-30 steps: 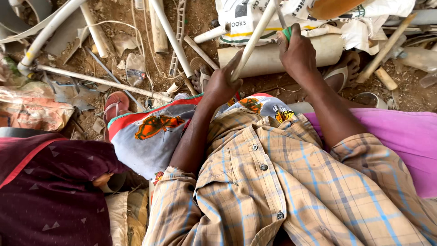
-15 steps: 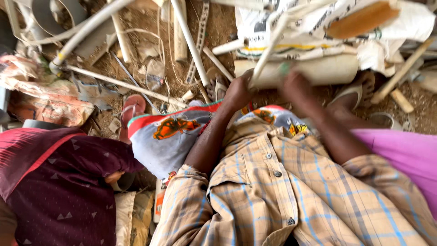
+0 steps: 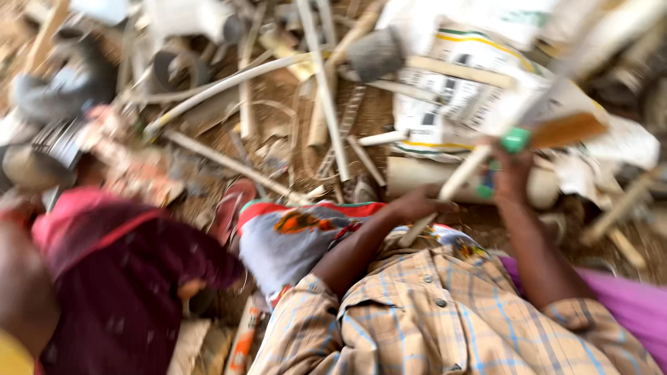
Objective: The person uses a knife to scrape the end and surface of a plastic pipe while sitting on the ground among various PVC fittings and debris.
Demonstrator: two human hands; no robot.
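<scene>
The right hand [image 3: 511,173] is now lifting higher, fingers apparently wrapping a green-capped tool [image 3: 515,140]; the left hand [image 3: 417,203] is closing around the pale pipe [image 3: 455,184] over the lap.

Both hands [image 3: 462,191] grip a pale pipe [image 3: 479,156].

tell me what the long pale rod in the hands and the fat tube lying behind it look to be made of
The long pale rod, held by the left hand and right hand, looks like plastic pipe: off-white, matte, smooth and straight, though blur leaves painted wood possible. The fat tube lying behind looks like wider cream plastic pipe with a dull, dusty skin and an even round wall.
</scene>
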